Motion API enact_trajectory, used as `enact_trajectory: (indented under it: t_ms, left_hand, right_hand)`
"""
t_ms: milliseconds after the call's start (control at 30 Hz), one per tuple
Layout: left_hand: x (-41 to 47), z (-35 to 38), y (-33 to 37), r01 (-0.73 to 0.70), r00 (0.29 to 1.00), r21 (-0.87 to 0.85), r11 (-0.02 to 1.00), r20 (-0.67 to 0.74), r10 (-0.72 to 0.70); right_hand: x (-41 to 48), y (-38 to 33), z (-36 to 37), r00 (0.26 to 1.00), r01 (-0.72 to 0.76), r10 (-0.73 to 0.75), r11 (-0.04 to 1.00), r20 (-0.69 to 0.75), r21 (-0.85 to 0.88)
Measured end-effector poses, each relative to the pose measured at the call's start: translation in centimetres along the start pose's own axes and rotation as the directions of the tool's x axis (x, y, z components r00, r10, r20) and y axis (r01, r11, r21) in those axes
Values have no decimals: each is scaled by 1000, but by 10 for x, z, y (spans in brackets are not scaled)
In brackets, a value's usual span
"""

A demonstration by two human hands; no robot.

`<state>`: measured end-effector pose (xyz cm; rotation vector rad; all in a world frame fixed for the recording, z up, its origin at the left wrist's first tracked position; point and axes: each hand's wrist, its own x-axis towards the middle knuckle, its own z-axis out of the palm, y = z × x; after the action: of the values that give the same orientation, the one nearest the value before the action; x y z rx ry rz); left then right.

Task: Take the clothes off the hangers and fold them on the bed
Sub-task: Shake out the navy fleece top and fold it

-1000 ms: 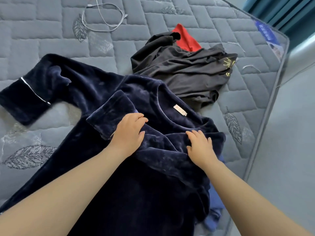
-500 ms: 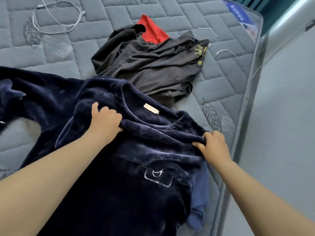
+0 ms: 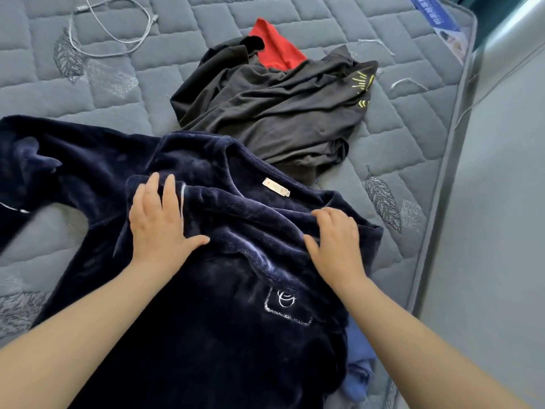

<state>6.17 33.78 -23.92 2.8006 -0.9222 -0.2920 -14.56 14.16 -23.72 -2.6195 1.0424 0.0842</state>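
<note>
Pressing one navy top (image 3: pixel 206 335), two grips released: left hand (image 3: pixel 159 222), right hand (image 3: pixel 336 246), seemingly flat.

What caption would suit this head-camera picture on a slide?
Left hand and right hand rest on a navy fleece top spread on a grey quilted mattress, near a crumpled black garment.

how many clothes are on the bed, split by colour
navy fleece top: 1
dark grey garment, crumpled: 1
red garment, partly under the dark grey one: 1
lighter blue garment, peeking out from under the navy top: 1
total: 4
</note>
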Motion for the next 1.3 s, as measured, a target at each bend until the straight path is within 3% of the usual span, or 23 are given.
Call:
enact_trajectory:
  t_ms: [67,167,233,300,400,433,467,533,600,667,700,767,833,867,933,1000,1067,1200,1300]
  left_hand:
    - [-18,4,-5,184,981,-132,974,84,-174]
    - [-27,4,-14,464,883,-253,849,204,-422]
    - [-23,0,-23,600,798,-263,756,269,-539]
    - [-16,-3,-31,671,740,-344,656,358,-570]
    - [-9,-9,-45,589,804,-620,518,385,-453]
    - [-6,-14,-50,504,858,-672,543,322,-399]
    - [-4,-20,-56,382,923,-655,652,226,-313]
    - [-2,-26,-72,52,996,-411,910,90,-16]
    - [-6,-24,-87,-160,967,-105,982,185,177]
    - [-13,-18,-96,-108,925,-35,994,364,114]
    - [-14,-15,-98,-25,903,-54,998,427,46]
    - [-14,-10,-99,186,874,-153,971,478,-93]
    - [-8,-7,-98,421,865,-382,823,441,-238]
    - [-3,-6,-96,477,870,-517,711,390,-301]
    - [5,-8,-92,464,876,-696,548,268,-402]
    - [12,-15,-87,394,891,-766,508,183,-415]
    - [16,-23,-80,301,930,-786,540,117,-348]
    - [24,-31,-70,177,972,-709,683,15,-236]
    - [35,-31,-67,178,960,-665,726,-46,-277]
  right_hand:
    - [-9,-25,5,995,68,-58,990,-80,127]
    - [-23,-55,14,986,138,-112,965,-127,222]
    - [-32,-67,22,993,119,-120,970,-11,212]
    - [-37,-71,30,975,43,-66,993,211,112]
    - [-41,-73,32,935,-12,-42,989,352,148]
    - [-42,-73,31,936,-5,-64,981,347,195]
    - [-44,-73,30,935,16,-94,975,343,224]
    - [-48,-69,26,907,63,-154,970,393,233]
    - [-49,-66,20,829,75,-174,976,532,204]
    - [-46,-67,16,782,-9,-142,971,606,238]
    - [-43,-68,15,822,-49,-112,963,559,266]
    - [-34,-68,16,949,-13,-66,969,309,248]
    - [-22,-65,16,993,48,-66,983,99,178]
    - [-16,-62,16,994,58,-70,989,85,132]
    - [-2,-53,18,987,41,-48,998,152,46]
    - [11,-48,17,980,-37,30,999,196,32]
    - [23,-43,15,974,-78,74,997,215,9]
    - [34,-33,11,952,18,-17,1000,307,0]
    - [32,-22,11,982,20,-18,1000,187,-13]
